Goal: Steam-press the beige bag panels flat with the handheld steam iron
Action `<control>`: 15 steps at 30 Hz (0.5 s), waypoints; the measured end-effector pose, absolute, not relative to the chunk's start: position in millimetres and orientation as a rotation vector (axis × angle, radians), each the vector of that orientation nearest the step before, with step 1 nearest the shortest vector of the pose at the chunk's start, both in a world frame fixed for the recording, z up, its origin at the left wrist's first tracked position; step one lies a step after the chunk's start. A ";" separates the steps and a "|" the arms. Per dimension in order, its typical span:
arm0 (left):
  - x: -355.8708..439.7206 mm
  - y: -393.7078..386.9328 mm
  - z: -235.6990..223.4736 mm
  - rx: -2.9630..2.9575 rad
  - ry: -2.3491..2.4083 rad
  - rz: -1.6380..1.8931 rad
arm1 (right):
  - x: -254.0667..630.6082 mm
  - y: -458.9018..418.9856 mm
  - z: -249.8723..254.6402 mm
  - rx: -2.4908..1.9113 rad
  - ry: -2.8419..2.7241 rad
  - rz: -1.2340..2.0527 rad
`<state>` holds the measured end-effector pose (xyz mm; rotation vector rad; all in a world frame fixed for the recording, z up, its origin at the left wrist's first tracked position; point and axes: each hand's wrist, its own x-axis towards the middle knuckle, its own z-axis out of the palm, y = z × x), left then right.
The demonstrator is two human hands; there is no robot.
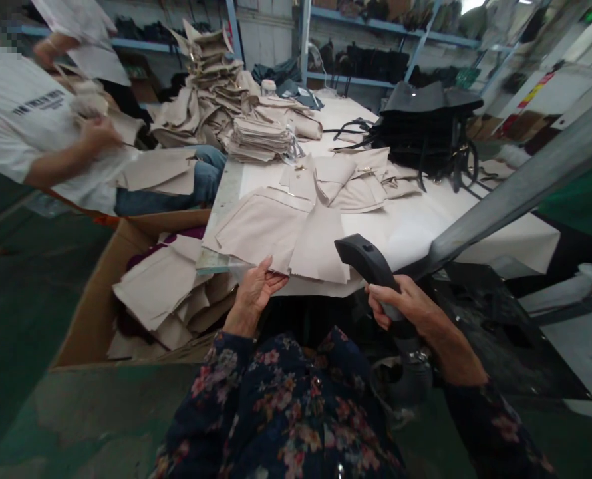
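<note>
My left hand (256,289) is at the table's front edge, its thumb on top and fingers beneath the near edge of a beige bag panel (261,226). That panel lies flat on the table, with a second beige piece (320,246) overlapping its right side. In my right hand (406,306) is a black handheld tool with a curved, wide-ended head (368,259). Its head points up and left, apart from the panels. What kind of tool it is, I cannot tell. Beyond the panels are beige pieces with small metal fittings (356,183).
A cardboard box (91,299) of beige pieces stands at left. Beige stacks (261,138) and black bags (426,126) occupy the table's far side. A grey metal post (515,179) slants across the right. A seated co-worker (21,126) handles beige material; another person stands behind.
</note>
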<state>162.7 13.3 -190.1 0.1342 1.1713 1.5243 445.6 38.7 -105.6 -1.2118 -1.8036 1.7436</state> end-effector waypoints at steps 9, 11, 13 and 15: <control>157.1 55.2 -171.0 0.101 1.115 1.825 | 451.5 48.3 -110.3 -1.277 -1.793 1.730; 153.2 64.8 -170.7 0.057 1.167 1.830 | 447.3 56.1 -109.7 -1.283 -1.800 1.762; 148.9 72.3 -171.8 0.021 1.243 1.802 | 440.5 63.8 -109.4 -1.292 -1.809 1.786; 143.4 78.1 -173.5 0.007 1.302 1.779 | 431.8 70.5 -109.7 -1.279 -1.808 1.809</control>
